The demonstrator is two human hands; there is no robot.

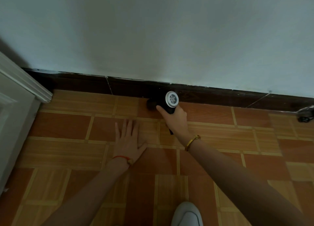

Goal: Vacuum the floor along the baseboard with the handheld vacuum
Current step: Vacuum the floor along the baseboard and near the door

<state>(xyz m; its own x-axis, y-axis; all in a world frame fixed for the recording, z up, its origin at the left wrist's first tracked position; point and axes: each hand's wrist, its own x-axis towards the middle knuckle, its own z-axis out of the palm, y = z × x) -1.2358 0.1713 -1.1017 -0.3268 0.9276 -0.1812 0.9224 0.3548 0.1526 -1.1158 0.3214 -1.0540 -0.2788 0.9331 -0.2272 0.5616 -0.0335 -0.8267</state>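
from the head view, the handheld vacuum looks small and light, a thing one hand can lift and push with no trouble. its body seems hard and smooth, so it could slip in a loose hold. the best place to hold it looks like the handle under the round back end. the right hand grips it there now, fingers curled round it, with one finger lying straight along the side. i think a gentle push is enough.

the vacuum is black, with a shiny silver ring at the back and a round grille inside the ring. its dark round tip is blurry. it may be a brush, but i cannot tell. the tip sits low on the floor, right at the foot of the baseboard, about halfway along it.

the left hand holds nothing. it lies flat on the floor, fingers straight and spread, a little way out from the baseboard.

the baseboard is dark brown, with a pale wall above it. a white door frame meets its left end. a small dark thing sits by its right end, too blurry to name. a white shoe is well out from the baseboard.
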